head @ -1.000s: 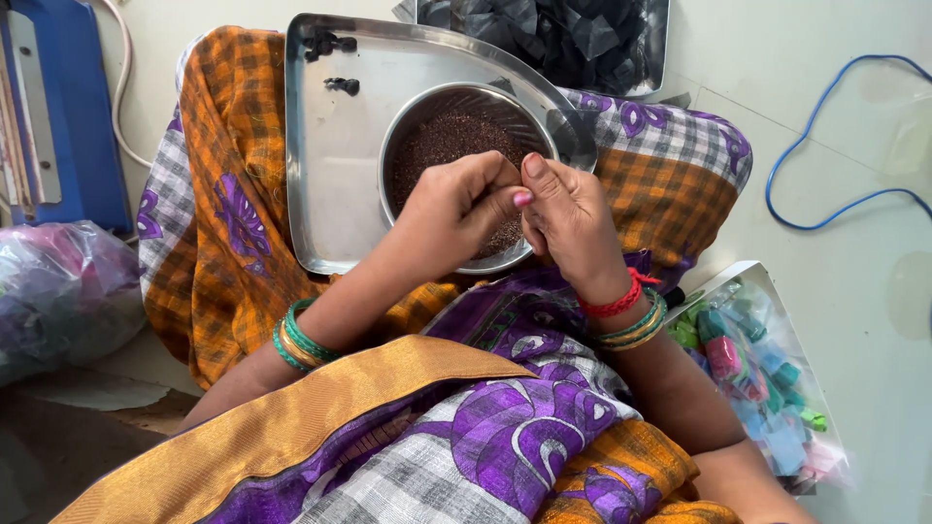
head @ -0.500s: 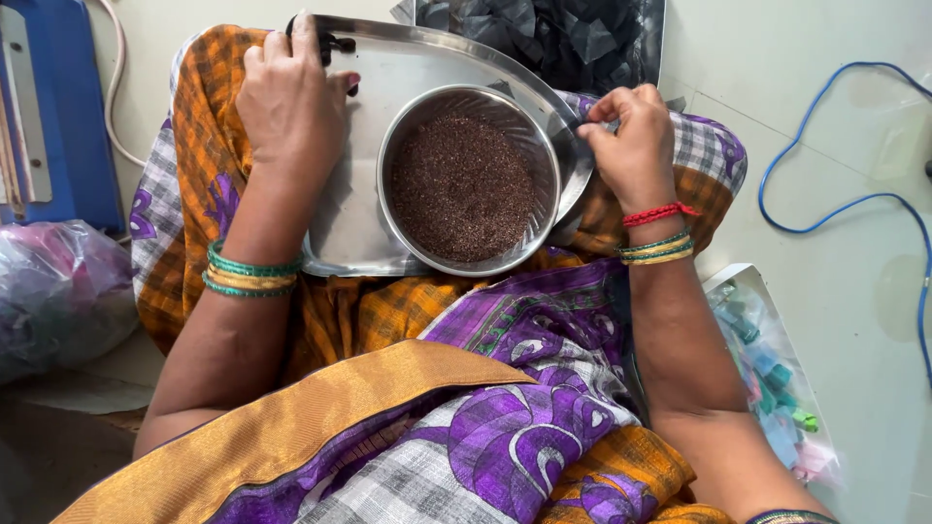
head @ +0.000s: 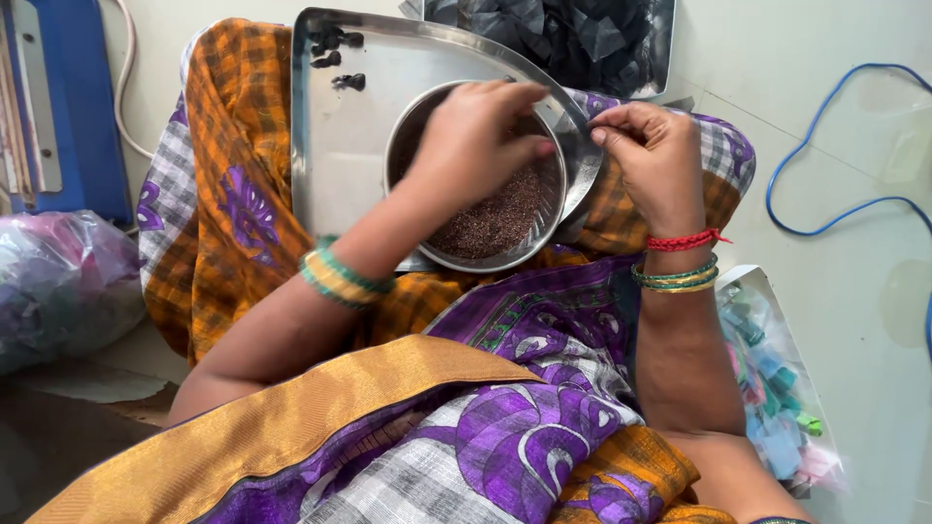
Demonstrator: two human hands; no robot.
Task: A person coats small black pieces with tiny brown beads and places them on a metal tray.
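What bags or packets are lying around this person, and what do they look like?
Clear plastic bag: at the left edge on the floor, bulging, purple and dark contents.
Clear packet: on the floor near the right forearm, flat, holding small blue, green and pink pieces.
Container of dark pieces: top centre, beyond the steel tray.
No screens or signs in view.

Taking the steel bowl (head: pixel 544 228) as landmark: its mouth is largely covered by the left hand (head: pixel 476 136), leaving only the near-right part over the dark seeds (head: pixel 500 218) free. Left of the bowl, the flat steel tray (head: pixel 340 146) lies bare and open, save a few dark bits (head: pixel 335 44) at its far corner. Right of the bowl, the right hand (head: pixel 655 160) blocks the rim. Beyond it, a box of dark pieces (head: pixel 573 34) closes the way.
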